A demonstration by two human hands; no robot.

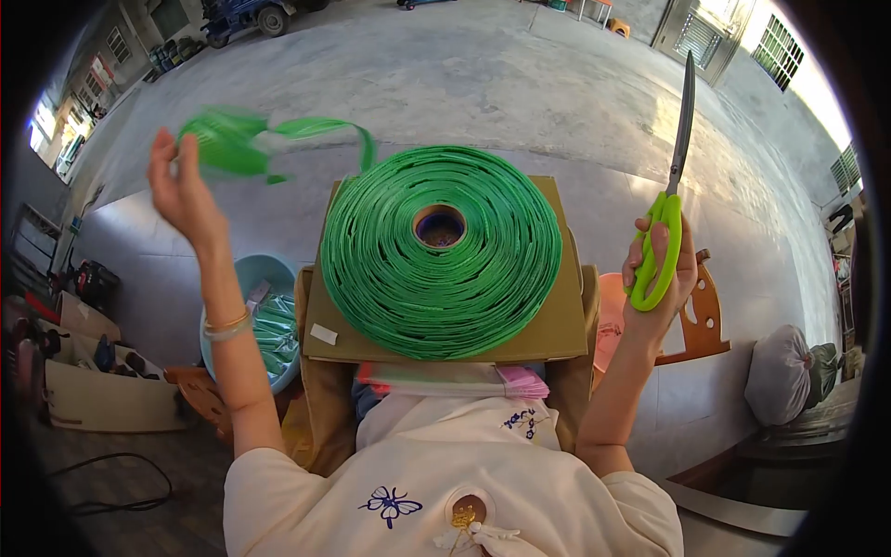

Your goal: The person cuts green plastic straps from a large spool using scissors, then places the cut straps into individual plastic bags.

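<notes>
On my feed I see a broad green roll (441, 297) lying flat on a cardboard box (562, 330), its round core facing up — a loose green strip (232, 139) trails left, motion-blurred. The lime-handled scissors (676, 173) point upward, blades together.

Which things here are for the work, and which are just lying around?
Seemingly for the work:
- green roll
- cardboard box under it
- blurred green strip by the left hand
- scissors in the right hand

Probably just around:
- pale sack
- blue vehicle
</notes>
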